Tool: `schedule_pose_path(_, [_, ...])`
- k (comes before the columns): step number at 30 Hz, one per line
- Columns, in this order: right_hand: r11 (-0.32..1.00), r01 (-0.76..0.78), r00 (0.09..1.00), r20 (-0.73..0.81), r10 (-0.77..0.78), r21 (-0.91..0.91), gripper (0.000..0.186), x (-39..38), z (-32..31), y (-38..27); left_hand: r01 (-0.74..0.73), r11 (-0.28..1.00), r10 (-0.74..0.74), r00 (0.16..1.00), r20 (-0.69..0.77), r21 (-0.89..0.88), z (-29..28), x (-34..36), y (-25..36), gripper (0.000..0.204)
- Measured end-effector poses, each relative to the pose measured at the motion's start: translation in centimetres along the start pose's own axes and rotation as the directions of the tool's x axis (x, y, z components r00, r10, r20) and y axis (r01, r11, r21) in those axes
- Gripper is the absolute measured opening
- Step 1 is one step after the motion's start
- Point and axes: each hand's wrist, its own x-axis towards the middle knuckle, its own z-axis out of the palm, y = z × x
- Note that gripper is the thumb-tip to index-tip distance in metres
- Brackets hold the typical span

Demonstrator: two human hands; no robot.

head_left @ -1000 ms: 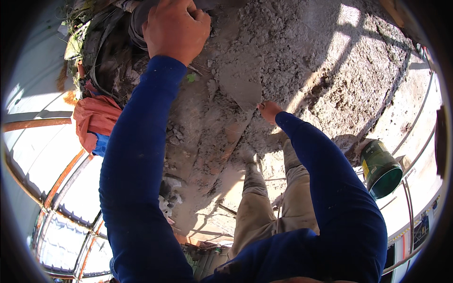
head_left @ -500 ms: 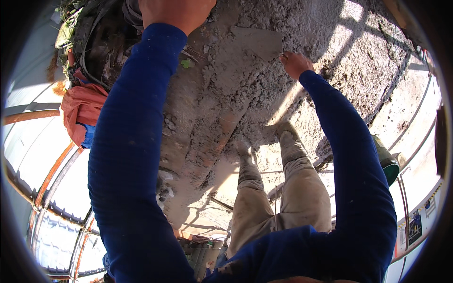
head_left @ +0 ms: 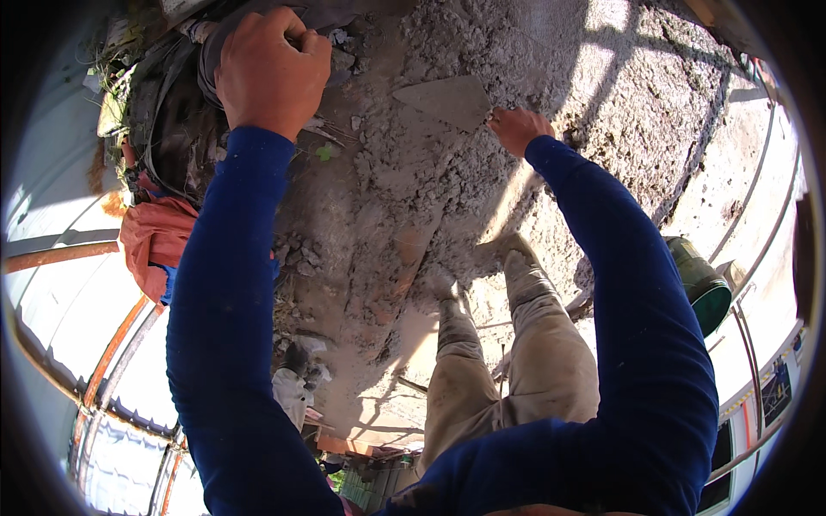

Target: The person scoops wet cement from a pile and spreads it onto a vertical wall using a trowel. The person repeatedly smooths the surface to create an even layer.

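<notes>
My left hand [head_left: 272, 73] is closed at the upper left, back upward, against a dark grey bundle [head_left: 222, 53]; what its fingers hold, if anything, is hidden. At upper centre, my right hand [head_left: 518, 131] grips a trowel, its triangular blade [head_left: 446, 98] lying flat over the rough wet grey mortar [head_left: 585, 129], tip pointing left. The handle is mostly covered by the fingers. A small green leaf [head_left: 324, 151] lies between the two hands.
A dark green bucket [head_left: 703, 294] stands right of my legs. At the left are tangled debris [head_left: 152, 103], an orange sheet [head_left: 155, 232] and a railing [head_left: 107, 365]. Rubble [head_left: 301, 258] lies near my left arm. Another person's leg and shoe [head_left: 291, 394] show beside that arm.
My right hand and trowel moved upward, then slightly back down and left. My left hand shifted left. Another person's leg and shoe have come into view at the lower left.
</notes>
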Motion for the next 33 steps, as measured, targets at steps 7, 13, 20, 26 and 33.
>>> schedule_pose_path(7, [0.986, -0.165, 0.923, -0.354, 0.151, -0.009, 0.044, 7.7, -9.5, 9.8, -0.018, 0.999, 0.018, 1.000, -0.002, 0.038, 0.0, 0.3, 0.7, 0.014])
schedule_pose_path(13, [0.987, 0.035, 0.981, -0.193, -0.005, 0.155, 0.055, 11.5, -8.4, 10.0, -0.036, 0.999, 0.036, 0.999, 0.013, 0.015, 0.2, 0.8, 1.0, 0.013])
schedule_pose_path(20, [0.883, -0.156, 0.865, 0.493, -0.095, 0.444, 0.052, 2.3, 6.7, -6.5, 0.000, 0.999, -0.001, 1.000, 0.021, 0.045, -0.3, 0.4, 0.7, 0.011])
schedule_pose_path(26, [0.984, 0.177, 0.966, 0.190, -0.177, 0.018, 0.044, 0.1, 8.8, -4.2, -0.008, 1.000, 0.008, 1.000, 0.017, 0.013, 0.3, 0.3, 0.8, 0.011])
schedule_pose_path(33, [0.994, -0.107, 0.954, -0.280, 0.108, 0.018, 0.049, 6.4, -9.1, 8.2, -0.010, 1.000, 0.010, 0.999, 0.030, 0.001, -0.1, 0.8, 1.2, 0.012])
